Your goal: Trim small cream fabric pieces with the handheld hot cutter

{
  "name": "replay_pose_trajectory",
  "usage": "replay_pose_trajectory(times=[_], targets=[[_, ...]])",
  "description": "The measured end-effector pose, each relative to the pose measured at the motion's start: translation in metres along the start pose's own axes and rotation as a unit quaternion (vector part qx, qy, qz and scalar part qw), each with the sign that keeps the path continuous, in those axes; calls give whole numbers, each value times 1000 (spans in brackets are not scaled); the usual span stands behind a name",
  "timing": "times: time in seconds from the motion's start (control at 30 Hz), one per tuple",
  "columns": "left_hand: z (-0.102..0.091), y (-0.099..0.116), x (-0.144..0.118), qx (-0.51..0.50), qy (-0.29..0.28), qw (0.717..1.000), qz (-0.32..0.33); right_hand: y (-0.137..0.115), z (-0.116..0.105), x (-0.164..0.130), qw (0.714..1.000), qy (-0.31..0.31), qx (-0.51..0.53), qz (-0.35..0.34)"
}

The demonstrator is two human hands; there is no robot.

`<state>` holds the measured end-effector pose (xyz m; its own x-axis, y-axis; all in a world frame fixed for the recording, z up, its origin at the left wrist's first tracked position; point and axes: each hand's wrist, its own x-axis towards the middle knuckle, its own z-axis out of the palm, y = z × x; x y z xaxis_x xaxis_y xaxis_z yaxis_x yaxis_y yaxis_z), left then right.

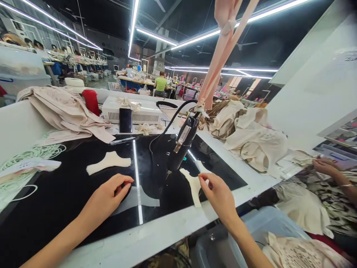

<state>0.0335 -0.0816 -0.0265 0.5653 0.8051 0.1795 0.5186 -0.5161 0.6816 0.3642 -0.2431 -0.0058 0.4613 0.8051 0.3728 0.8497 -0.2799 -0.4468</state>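
Observation:
My left hand (110,191) is closed in a pinch above a black glossy board. A grey translucent curved piece (142,199) lies just under it; whether the fingertips hold its edge, I cannot make out. My right hand (219,191) pinches the edge of a cream curved fabric piece (193,186), which lies over the board's front edge. Another cream fabric piece (110,161) rests flat at the left of the board. Between my hands, a black corded hand tool (182,143) hangs nose down from knotted pink fabric strips (216,63).
A phone (125,120) leans against a white vented box (139,111). Beige fabric is piled at left (61,108) and right (251,137). Pale green cord (30,160) lies left. Below right stands a clear plastic bin (267,223); another person's hand (325,165) is at far right.

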Motion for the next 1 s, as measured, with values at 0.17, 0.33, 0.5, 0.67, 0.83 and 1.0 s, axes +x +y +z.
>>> replay_pose_trajectory(times=[0.17,0.33,0.5,0.67,0.83,1.0], targets=[[2,-7,1,7,-4,1000,-16,41,-12,19,999,-18,-8,38],[2,-11,1,11,-16,999,-30,48,-14,13,997,-63,10,42],[2,-14,2,17,-18,999,-28,46,-9,8,997,-64,21,36],[1,-15,2,17,-15,1000,-19,50,-6,9,997,-56,34,39],[0,-14,2,24,-8,1000,-9,56,-6,10,995,-49,53,66],[0,-14,3,30,-6,1000,-3,58,-6,13,992,-47,75,86]])
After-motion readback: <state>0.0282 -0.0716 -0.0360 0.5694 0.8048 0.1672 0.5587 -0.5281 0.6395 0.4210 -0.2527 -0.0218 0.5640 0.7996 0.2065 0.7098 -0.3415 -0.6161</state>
